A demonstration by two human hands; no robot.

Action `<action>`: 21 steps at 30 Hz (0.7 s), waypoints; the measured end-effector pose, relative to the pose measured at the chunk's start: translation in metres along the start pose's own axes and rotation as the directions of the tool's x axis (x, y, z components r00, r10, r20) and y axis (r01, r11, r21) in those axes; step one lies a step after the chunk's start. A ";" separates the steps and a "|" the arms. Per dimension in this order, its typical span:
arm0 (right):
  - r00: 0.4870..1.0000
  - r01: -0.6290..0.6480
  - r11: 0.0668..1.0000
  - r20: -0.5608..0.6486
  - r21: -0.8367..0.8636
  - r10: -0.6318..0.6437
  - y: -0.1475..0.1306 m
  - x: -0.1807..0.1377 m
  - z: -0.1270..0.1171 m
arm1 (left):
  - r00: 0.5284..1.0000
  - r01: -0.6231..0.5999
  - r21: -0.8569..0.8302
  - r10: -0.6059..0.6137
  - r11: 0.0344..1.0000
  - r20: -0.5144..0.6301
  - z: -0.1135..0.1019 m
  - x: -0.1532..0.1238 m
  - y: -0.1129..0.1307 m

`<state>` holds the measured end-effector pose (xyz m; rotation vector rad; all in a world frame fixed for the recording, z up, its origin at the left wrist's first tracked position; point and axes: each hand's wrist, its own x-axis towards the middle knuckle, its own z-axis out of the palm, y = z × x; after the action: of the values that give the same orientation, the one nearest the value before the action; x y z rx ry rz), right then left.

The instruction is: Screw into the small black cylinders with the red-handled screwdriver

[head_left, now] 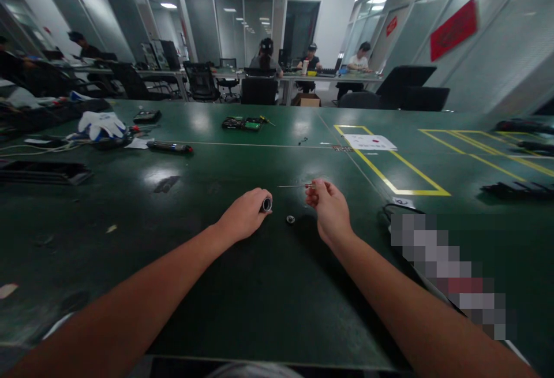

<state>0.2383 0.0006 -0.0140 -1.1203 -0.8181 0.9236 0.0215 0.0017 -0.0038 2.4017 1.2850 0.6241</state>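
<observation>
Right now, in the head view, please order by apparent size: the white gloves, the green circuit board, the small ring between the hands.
1. White gloves, largest.
2. Green circuit board; it lies farther away, so the order of these two is unsure.
3. Small ring, clearly smallest.

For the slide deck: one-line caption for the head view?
Left hand grips a small dark cylinder; right hand pinches a thin rod above a green workbench.

Two hands work at one green table (242, 309), which carries one small ring (289, 219), one circuit board (243, 123), and one pair of white gloves (101, 124).
</observation>
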 end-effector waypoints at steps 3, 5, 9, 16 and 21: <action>1.000 0.025 1.000 0.014 0.001 -0.025 -0.003 -0.001 0.000 | 0.995 -0.091 0.030 0.090 0.995 0.033 0.002 -0.003 0.010; 0.999 0.047 0.999 0.021 -0.006 -0.047 -0.006 -0.002 0.000 | 0.988 -0.137 0.072 0.131 0.988 0.077 0.003 -0.005 0.020; 0.996 0.080 0.996 0.031 -0.027 -0.079 -0.009 -0.005 0.001 | 0.974 -0.162 0.136 0.137 0.977 0.178 0.004 -0.006 0.039; 0.994 0.102 0.994 0.042 -0.027 -0.101 -0.007 -0.003 0.000 | 0.971 -0.140 0.274 0.079 0.951 0.224 0.014 0.015 0.050; 0.994 0.104 0.994 0.047 -0.036 -0.102 -0.008 -0.004 -0.001 | 0.945 -0.147 0.228 0.068 0.963 0.320 0.016 0.025 0.047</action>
<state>0.2387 -0.0049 -0.0063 -1.0833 -0.9251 0.8523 0.0743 -0.0035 0.0113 2.6534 1.1592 0.1042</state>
